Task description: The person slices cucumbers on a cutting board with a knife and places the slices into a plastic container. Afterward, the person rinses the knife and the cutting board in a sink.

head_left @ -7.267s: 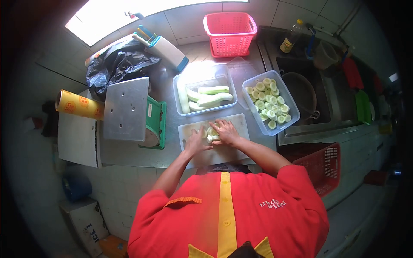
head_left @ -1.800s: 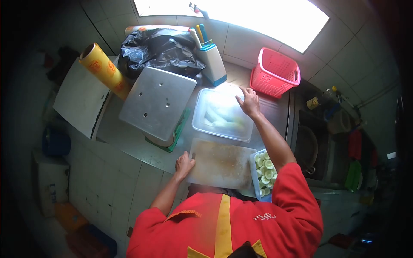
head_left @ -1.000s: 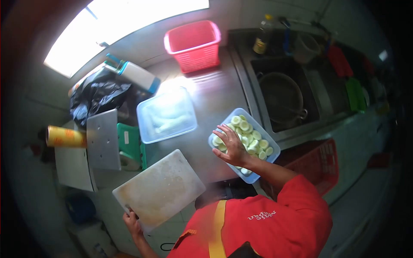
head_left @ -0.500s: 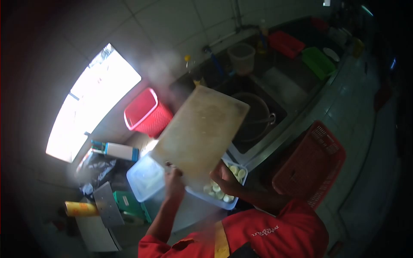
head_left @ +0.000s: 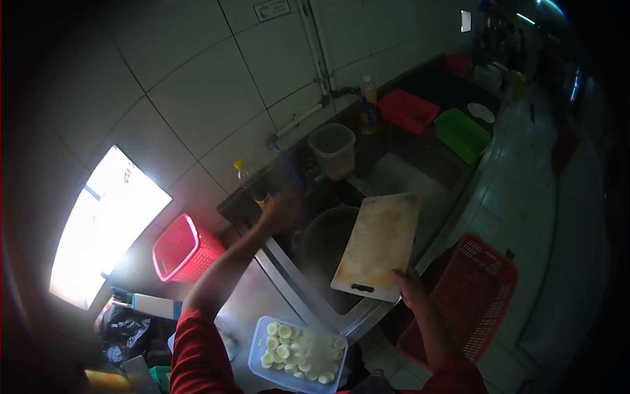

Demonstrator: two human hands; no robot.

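Note:
A pale, brown-stained cutting board (head_left: 380, 243) is tilted over the sink edge, and my right hand (head_left: 410, 287) grips its lower right edge. My left hand (head_left: 283, 210) reaches toward the wall side of the sink, close to a blue tap handle (head_left: 289, 169) and a yellow-capped bottle (head_left: 248, 176); motion blurs its fingers. Behind the board, a large round pot (head_left: 321, 236) sits in the sink basin. On the steel counter below, a translucent tub (head_left: 257, 354) holds several pale, round, ring-like pieces, partly veiled by haze.
A pink basket (head_left: 203, 253) stands left, below a bright window. A red crate (head_left: 446, 302) is at the right. Beyond the pot are a clear bucket (head_left: 333, 148), a red tray (head_left: 408, 111) and a green tray (head_left: 462, 134). A black bag (head_left: 128, 335) lies lower left.
The view has shifted toward the sink. The board has moved from above the tub to the sink, now in my right hand only. My left hand has left it and reached toward the tap.

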